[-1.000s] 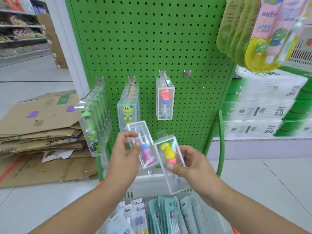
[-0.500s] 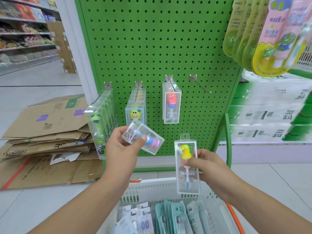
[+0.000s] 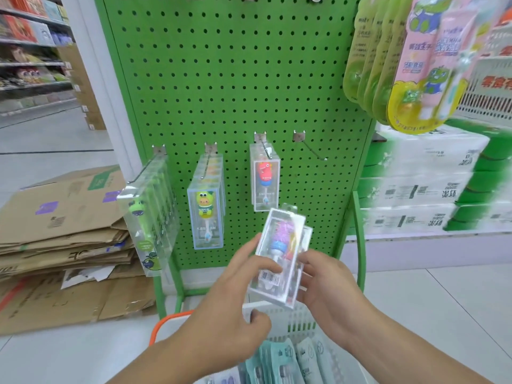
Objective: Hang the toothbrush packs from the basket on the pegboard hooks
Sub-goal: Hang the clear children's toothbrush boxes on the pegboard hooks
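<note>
Standing far centre: green pegboard (image 3: pixel 235 79), four hooks in row. Flattened cardboard stack (image 3: pixel 63 231) on floor left. White basket (image 3: pixel 291 320) near bottom, teal packs inside. Three left hooks loaded with clear packs; rightmost hook (image 3: pixel 311 148) bare. Both hands hold two stacked clear toothbrush packs (image 3: pixel 279 256) above basket, below hooks. Left hand (image 3: pixel 235 303) fingers on front face, thumb curled beneath, clear of the packs. Right hand (image 3: pixel 327 284) closed around right edge.
</note>
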